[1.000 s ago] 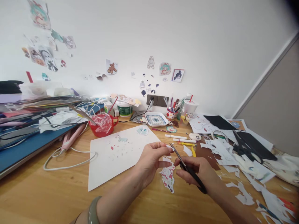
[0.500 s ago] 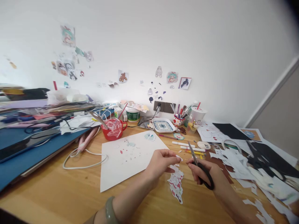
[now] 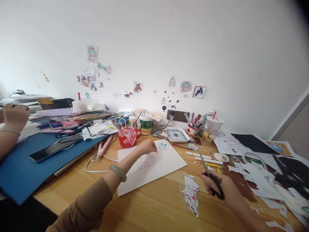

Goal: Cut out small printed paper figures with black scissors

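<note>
A plain white wall (image 3: 135, 42) rises behind a wooden tabletop (image 3: 156, 209), with small paper pictures stuck across it, among them a brown bear picture (image 3: 138, 87). The person's two hands are well apart. The left hand (image 3: 147, 146), below a pale green bangle (image 3: 117, 173) and a brown sleeve (image 3: 84, 203), is over the upper part of a large white sheet (image 3: 156, 175), near a blue-and-white cut-out (image 3: 163, 146). Its fingers bend down towards the sheet; whether they pinch anything cannot be told. Small dark and reddish bits dot the paper beneath.

The right hand (image 3: 224, 184) is closed around the black handles of a pair of scissors (image 3: 217, 182), whose blades point up and away from the person. Just left of this hand, a ragged printed scrap (image 3: 191, 195) with red and green marks lies on the wood. White markers (image 3: 198, 155) lie beyond the scissors, and brown paper (image 3: 238, 183) and white offcuts (image 3: 256, 174) spread to the right.

Farther back stand a red mug (image 3: 123, 142), a square patterned dish (image 3: 180, 140) and a spotted pen cup (image 3: 192, 130). At the far left, another person's hand (image 3: 15, 116) is above a blue board (image 3: 21, 174) bearing a dark phone (image 3: 51, 151).
</note>
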